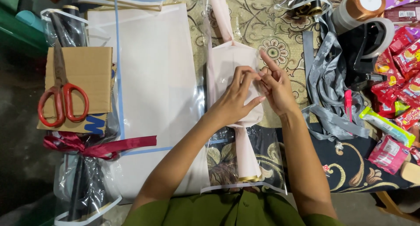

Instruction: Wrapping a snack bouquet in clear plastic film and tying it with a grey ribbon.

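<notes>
A pale pink paper-wrapped bundle [232,59] lies in the middle, lengthwise, inside clear plastic wrap [205,46]. Its narrow ends point away from me and toward me, the near end trimmed with a gold band [249,178]. My left hand [236,97] rests on the bundle's wide middle, fingers pressing the paper. My right hand [273,84] is beside it at the bundle's right edge, fingertips pinching the clear wrap or a bit of tape, index finger raised. Which of the two it pinches, I cannot make out.
Large white paper sheets [153,77] lie left of the bundle. Red-handled scissors [61,99] sit on cardboard [83,73] at far left, above a dark red ribbon [96,147]. Grey ribbon [326,86], ribbon spools [363,7] and red snack packets [404,68] crowd the right side.
</notes>
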